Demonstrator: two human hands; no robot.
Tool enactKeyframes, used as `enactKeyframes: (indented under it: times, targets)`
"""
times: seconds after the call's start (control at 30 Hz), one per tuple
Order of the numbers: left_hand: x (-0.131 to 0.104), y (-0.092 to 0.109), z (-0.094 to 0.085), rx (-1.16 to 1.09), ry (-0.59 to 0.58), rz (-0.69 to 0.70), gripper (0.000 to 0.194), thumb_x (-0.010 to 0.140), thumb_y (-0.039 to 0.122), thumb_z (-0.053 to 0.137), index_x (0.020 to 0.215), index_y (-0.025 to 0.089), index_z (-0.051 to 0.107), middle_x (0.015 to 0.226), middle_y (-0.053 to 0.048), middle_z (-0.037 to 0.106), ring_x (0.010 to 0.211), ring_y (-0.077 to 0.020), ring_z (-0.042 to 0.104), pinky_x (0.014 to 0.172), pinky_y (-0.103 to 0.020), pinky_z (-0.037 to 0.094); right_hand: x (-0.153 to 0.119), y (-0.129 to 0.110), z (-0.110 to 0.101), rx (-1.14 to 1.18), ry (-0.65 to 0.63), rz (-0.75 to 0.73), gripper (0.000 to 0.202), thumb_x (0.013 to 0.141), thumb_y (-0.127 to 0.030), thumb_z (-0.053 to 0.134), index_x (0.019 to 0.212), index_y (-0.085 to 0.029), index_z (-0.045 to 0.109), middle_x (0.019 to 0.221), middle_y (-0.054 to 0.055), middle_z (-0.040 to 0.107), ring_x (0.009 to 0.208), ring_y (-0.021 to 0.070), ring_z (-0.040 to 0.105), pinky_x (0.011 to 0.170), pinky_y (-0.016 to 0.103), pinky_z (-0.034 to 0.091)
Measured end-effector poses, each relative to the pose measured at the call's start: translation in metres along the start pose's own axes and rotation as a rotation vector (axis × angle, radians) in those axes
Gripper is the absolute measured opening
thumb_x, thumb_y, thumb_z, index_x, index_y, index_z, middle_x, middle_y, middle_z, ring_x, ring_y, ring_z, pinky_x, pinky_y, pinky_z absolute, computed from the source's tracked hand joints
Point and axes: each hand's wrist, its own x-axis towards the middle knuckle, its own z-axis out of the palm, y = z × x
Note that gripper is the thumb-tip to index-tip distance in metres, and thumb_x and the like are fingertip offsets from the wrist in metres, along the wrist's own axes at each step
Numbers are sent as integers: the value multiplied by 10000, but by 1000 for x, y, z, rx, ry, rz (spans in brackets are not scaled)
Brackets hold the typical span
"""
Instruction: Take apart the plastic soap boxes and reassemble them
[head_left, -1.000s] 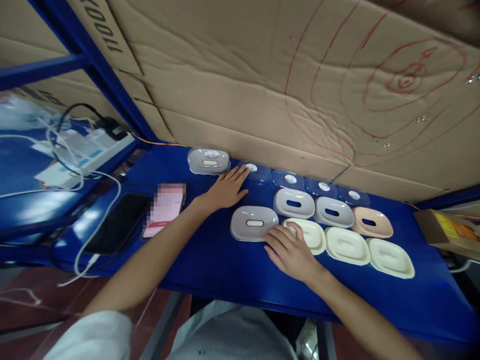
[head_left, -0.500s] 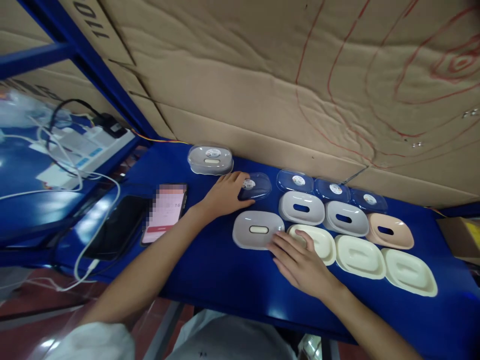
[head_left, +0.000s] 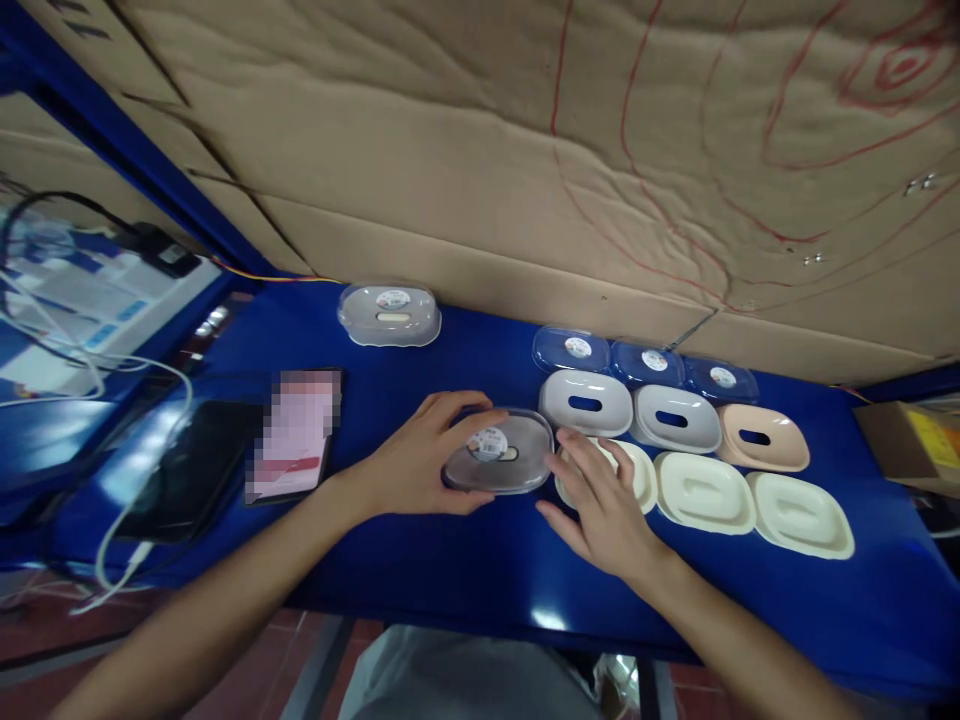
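Observation:
My left hand [head_left: 442, 455] grips a clear plastic lid [head_left: 525, 425] by its left end, thumb in front and fingers behind. The lid, with a round white label, lies over a grey oval soap dish whose slot has a cream piece in it. At the dish's right end is my right hand [head_left: 600, 500], fingers apart, its fingertips by the lid's edge. Partly hidden behind those fingers lies a cream oval tray [head_left: 643, 478]. Two more cream trays [head_left: 705, 492] continue the row to the right.
Behind the cream trays sit grey slotted dishes [head_left: 586, 404] and a peach one [head_left: 763, 437]. Clear lids [head_left: 571, 349] line the back. A lidded grey dish [head_left: 390, 316] stands at back left. Phones [head_left: 296, 435], cables and a power strip [head_left: 112, 335] lie left; a cardboard box [head_left: 900, 445] right.
My left hand has brought the clear lid forward from the back of the table onto the grey dish. My right hand stays at the dish's right end. The view has shifted slightly.

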Motion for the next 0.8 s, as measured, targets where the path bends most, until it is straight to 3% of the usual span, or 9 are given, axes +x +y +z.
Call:
enactKeyframes:
  times: [0.23, 0.57, 0.8]
  targets:
    - [0, -1, 2, 20, -48, 59, 897, 862, 563, 855, 1595, 246, 446, 1545, -197, 505, 1397, -397, 572, 1158, -565, 524, 2, 0, 3, 35, -25, -2, 534, 1052, -268, 649, 1558, -160, 519, 1494, 212, 685, 1387, 305, 664, 1206, 507, 377]
    - [0, -3, 0, 17, -131, -25, 902, 887, 607, 832, 1616, 227, 460, 1562, -198, 518, 1393, -388, 584, 1174, -550, 513, 8, 0, 3, -5, -103, -5, 363, 1101, -238, 582, 1456, -171, 611, 1497, 174, 699, 1378, 256, 673, 1253, 475, 321]
    - [-1, 0, 2, 56, -135, -17, 895, 895, 650, 812, 1619, 270, 446, 1578, -179, 517, 1412, -387, 570, 1179, -546, 493, 4, 2, 1, 22, -146, -2, 464, 1091, -227, 595, 1551, -195, 552, 1474, 155, 720, 1374, 244, 682, 1291, 476, 310]
